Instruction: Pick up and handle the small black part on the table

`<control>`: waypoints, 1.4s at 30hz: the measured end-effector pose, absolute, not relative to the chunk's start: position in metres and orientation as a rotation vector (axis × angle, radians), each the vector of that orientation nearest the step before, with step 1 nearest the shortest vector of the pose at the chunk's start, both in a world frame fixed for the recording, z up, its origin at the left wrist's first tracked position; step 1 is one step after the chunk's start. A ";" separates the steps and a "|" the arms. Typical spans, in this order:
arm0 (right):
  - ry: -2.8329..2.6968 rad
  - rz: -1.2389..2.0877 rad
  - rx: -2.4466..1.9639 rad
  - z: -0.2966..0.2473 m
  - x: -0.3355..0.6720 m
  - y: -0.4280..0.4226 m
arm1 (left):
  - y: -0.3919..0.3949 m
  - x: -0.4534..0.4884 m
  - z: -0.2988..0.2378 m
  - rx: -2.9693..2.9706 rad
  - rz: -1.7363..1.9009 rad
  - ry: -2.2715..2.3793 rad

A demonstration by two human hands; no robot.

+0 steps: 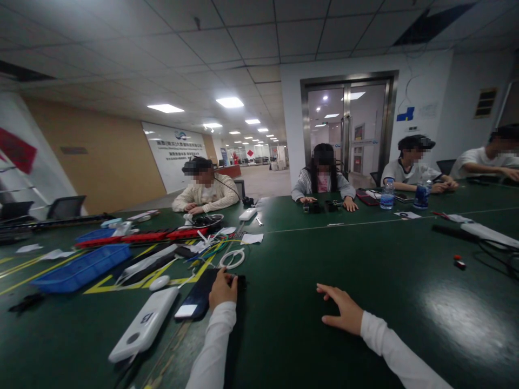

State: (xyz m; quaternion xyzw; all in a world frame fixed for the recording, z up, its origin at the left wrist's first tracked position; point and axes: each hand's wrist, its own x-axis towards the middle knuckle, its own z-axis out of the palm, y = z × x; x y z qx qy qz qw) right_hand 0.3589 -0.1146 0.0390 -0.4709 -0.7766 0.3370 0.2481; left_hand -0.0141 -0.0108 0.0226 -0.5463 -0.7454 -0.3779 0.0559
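My left hand (224, 292) rests at the right edge of a dark flat slab (199, 297) with a white label, its fingers curled. A small black piece (242, 283) shows just past the thumb; I cannot make out what it is. My right hand (341, 309) is held over the green table (292, 259), fingers spread and thumb apart, holding nothing. Left of the slab lies a white power bank-like device (144, 325) with a cable at its near end. A small white rounded object (159, 282) sits just beyond that device.
A blue tray (83, 268), red strips (150, 236), tangled wires (211, 249) and a coiled white cable (232, 259) lie to the left. Several people sit across the table, near water bottles (387, 195). A small red-and-black piece (459, 263) lies at right.
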 end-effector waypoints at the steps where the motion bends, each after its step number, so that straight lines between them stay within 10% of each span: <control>1: -2.120 0.910 -1.274 0.039 0.359 -0.114 | -0.010 -0.014 0.023 -1.654 -1.154 -2.264; 42: -2.140 0.906 -1.277 0.037 0.359 -0.114 | -0.011 -0.028 0.011 -1.793 -1.427 -2.143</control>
